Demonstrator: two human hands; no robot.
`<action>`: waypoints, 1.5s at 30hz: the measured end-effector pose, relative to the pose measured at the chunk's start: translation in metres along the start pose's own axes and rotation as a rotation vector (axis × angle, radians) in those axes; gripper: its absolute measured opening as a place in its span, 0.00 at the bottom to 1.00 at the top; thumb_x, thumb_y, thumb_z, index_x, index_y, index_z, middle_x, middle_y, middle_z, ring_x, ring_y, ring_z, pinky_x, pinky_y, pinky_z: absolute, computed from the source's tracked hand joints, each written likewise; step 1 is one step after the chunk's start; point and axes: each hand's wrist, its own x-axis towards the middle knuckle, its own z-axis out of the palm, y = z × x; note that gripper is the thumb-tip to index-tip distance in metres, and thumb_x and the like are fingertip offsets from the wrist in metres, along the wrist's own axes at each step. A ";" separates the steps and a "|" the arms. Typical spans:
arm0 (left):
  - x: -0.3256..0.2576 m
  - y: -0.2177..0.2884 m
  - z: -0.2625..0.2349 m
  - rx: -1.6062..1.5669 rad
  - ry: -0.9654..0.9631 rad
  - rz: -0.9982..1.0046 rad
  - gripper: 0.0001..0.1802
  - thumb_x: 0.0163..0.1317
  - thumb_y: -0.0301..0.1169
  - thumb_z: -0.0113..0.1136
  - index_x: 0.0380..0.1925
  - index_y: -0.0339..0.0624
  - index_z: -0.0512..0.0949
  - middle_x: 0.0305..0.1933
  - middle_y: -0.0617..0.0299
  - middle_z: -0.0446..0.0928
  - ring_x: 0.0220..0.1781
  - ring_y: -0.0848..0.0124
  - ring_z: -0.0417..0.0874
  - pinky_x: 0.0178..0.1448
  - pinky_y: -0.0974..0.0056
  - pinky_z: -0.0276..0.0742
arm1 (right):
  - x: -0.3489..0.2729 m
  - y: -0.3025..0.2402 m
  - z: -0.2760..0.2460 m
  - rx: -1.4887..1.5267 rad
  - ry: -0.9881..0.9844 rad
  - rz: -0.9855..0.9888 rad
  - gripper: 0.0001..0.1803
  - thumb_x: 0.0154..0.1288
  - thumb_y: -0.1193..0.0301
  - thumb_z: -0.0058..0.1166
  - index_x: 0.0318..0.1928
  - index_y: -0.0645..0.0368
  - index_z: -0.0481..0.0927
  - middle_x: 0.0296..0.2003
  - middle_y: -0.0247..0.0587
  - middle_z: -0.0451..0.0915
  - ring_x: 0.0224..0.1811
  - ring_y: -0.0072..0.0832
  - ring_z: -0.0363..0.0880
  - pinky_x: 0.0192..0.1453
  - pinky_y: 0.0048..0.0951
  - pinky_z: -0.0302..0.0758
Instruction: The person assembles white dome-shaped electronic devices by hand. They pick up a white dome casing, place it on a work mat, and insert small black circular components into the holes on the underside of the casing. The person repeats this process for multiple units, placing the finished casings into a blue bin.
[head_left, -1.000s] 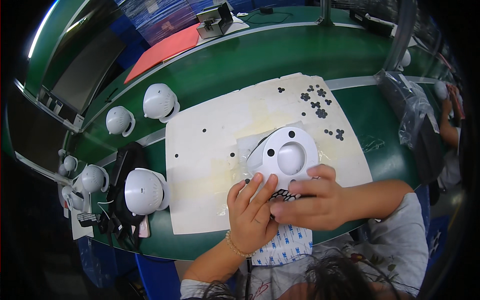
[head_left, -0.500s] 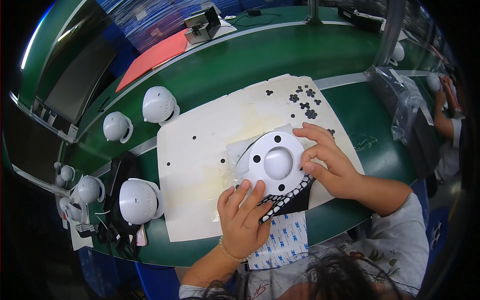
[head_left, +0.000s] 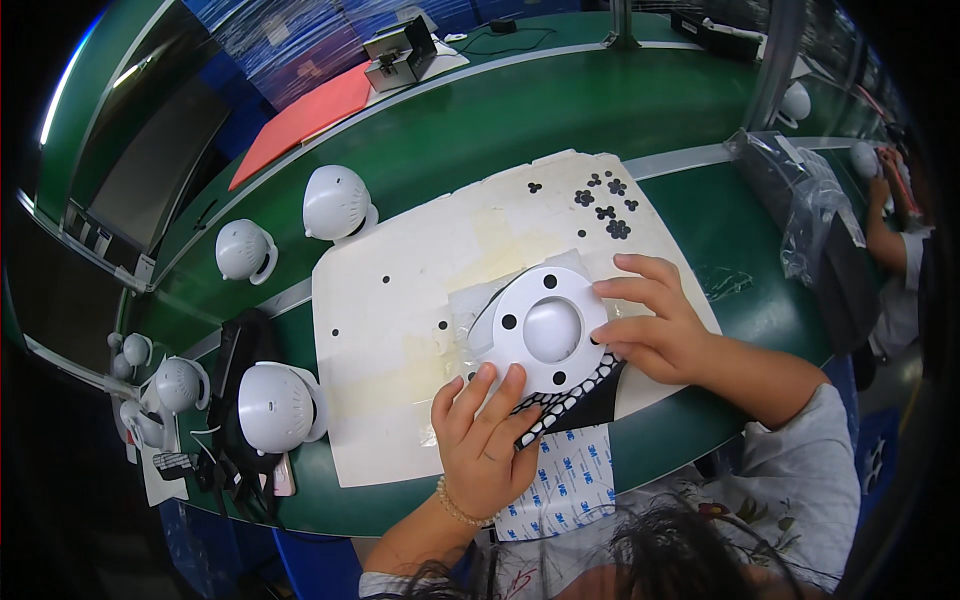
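Note:
A white device lies with its round base (head_left: 522,358) facing up on the cream board. Black round pads sit on the base around a recessed centre. My left hand (head_left: 482,440) holds the base at its lower left rim, index and middle fingertips on the edge. Its thumb is by a black sheet with white oval gaps (head_left: 578,398), partly hidden beneath the base. At the right rim, my right hand (head_left: 665,330) has its index fingertip on a small black pad (head_left: 594,341), thumb close below. Its upper fingers extend along the rim.
The cream board (head_left: 390,430) carries scattered black dots and clusters. White rounded devices stand left, one (head_left: 275,407) beside a black pouch and cables. White backing paper (head_left: 565,490) lies at the near edge. Right is a dark box (head_left: 830,270) under clear plastic; beyond it, another person's arm (head_left: 885,220).
My right index fingertip has moved slightly inward onto the base's right rim, and the upper fingers have straightened. My left hand stays at the lower left rim. The view has shifted slightly.

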 end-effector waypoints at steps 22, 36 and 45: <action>0.004 -0.011 0.000 -0.463 -0.118 0.114 0.20 0.37 0.24 0.63 0.34 0.40 0.70 0.48 0.51 0.74 0.42 0.59 0.77 0.42 0.59 0.71 | 0.067 0.202 0.029 -0.821 -0.021 0.177 0.12 0.53 0.74 0.50 0.40 0.57 0.76 0.39 0.42 0.75 0.39 0.33 0.76 0.41 0.32 0.72; 0.004 -0.018 -0.005 -0.443 -0.162 0.130 0.24 0.36 0.20 0.57 0.39 0.44 0.76 0.45 0.62 0.76 0.41 0.67 0.76 0.40 0.65 0.71 | 0.194 0.123 0.159 -0.192 -0.599 0.150 0.23 0.63 0.54 0.41 0.54 0.52 0.69 0.55 0.42 0.67 0.58 0.37 0.63 0.62 0.36 0.56; 0.003 -0.018 -0.004 -0.437 -0.151 0.174 0.19 0.40 0.24 0.60 0.38 0.42 0.77 0.42 0.62 0.78 0.37 0.68 0.78 0.37 0.67 0.72 | 0.191 0.159 0.115 0.132 0.187 0.530 0.17 0.52 0.63 0.57 0.40 0.61 0.77 0.36 0.48 0.77 0.37 0.39 0.75 0.42 0.32 0.71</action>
